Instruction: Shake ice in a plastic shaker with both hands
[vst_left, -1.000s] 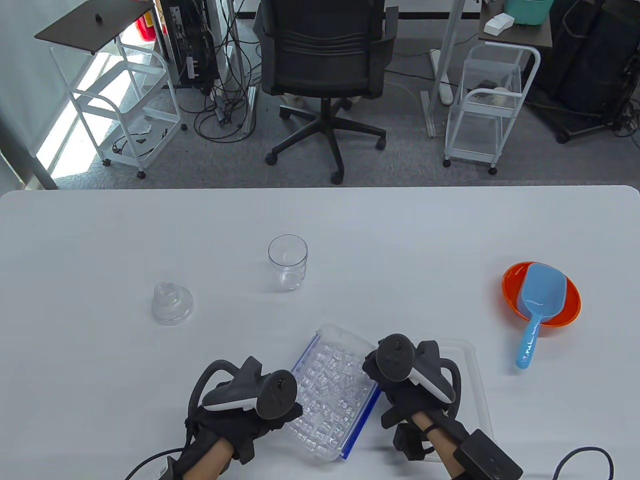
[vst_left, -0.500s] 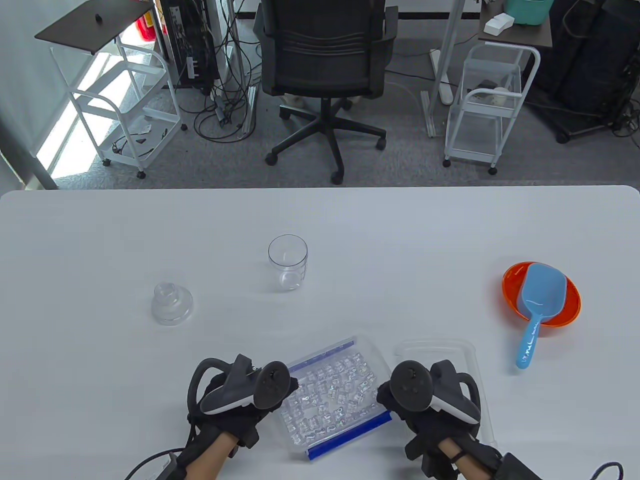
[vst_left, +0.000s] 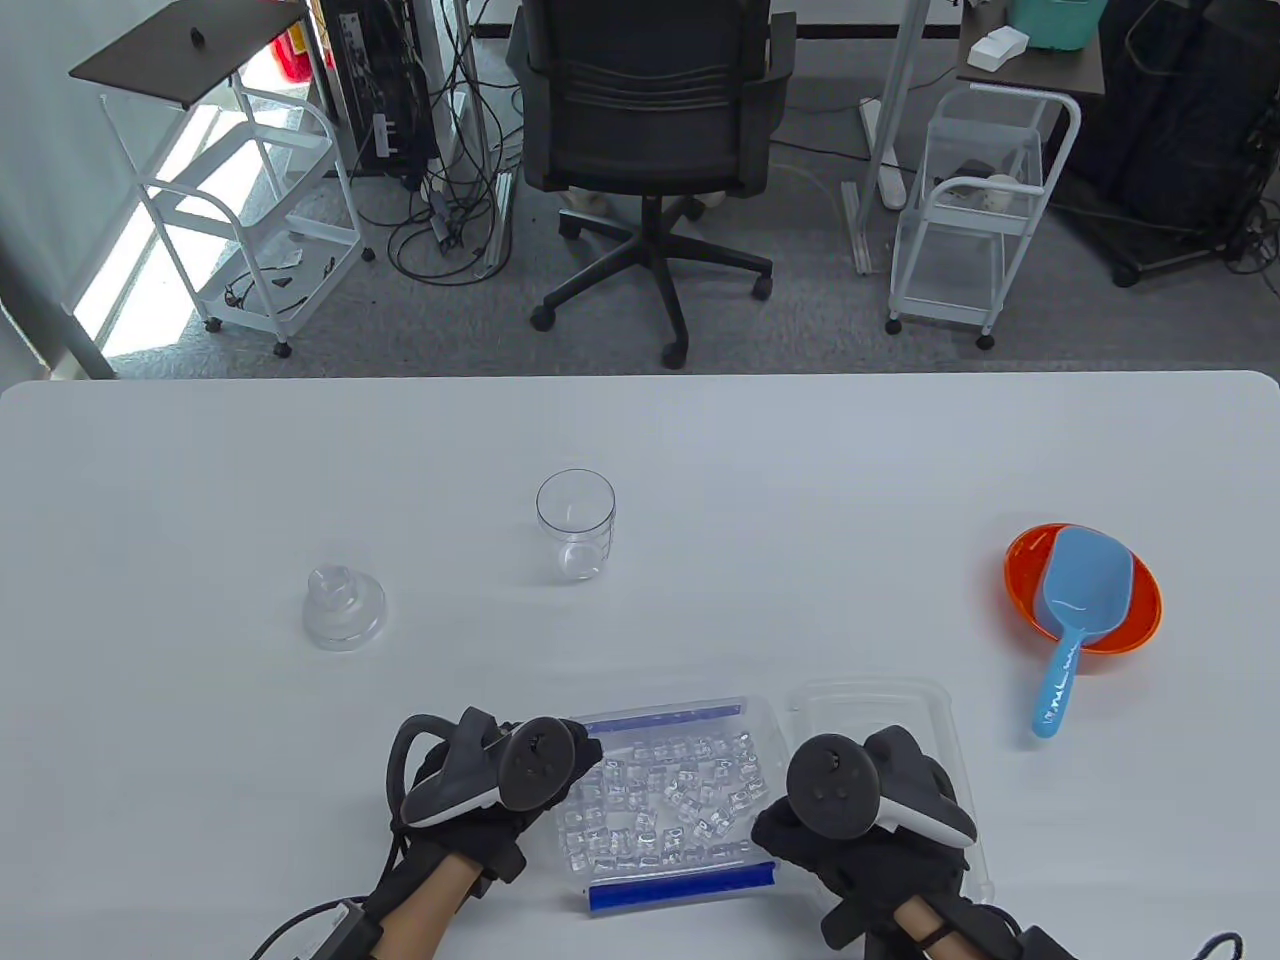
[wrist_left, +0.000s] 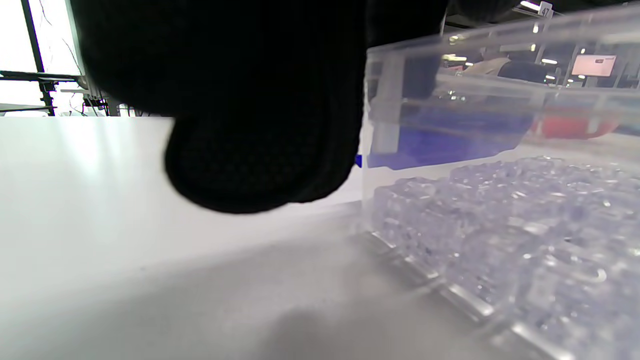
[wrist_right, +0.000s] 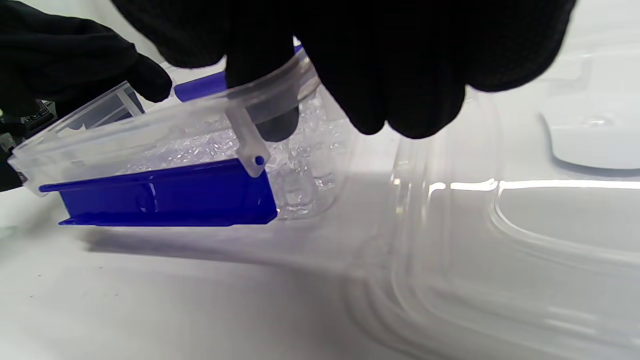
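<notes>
A clear plastic box of ice cubes (vst_left: 665, 800) with blue clasps sits on the table near the front edge. My left hand (vst_left: 585, 765) holds its left side, and its fingers (wrist_left: 260, 125) lie against the box wall (wrist_left: 500, 225). My right hand (vst_left: 778, 822) grips the right rim, with fingers (wrist_right: 280, 65) over the edge above the near blue clasp (wrist_right: 165, 195). The empty clear shaker cup (vst_left: 576, 525) stands upright mid-table. Its domed lid (vst_left: 343, 607) rests apart to the left.
The box's clear flat lid (vst_left: 880, 700) lies just right of the box, partly under my right hand, and shows in the right wrist view (wrist_right: 500, 225). An orange bowl (vst_left: 1148, 598) holding a blue scoop (vst_left: 1080, 600) sits at the right.
Both hands have turned the ice box from a diagonal to square with the table and drawn it toward the front edge. One blue clasp now faces the front.
</notes>
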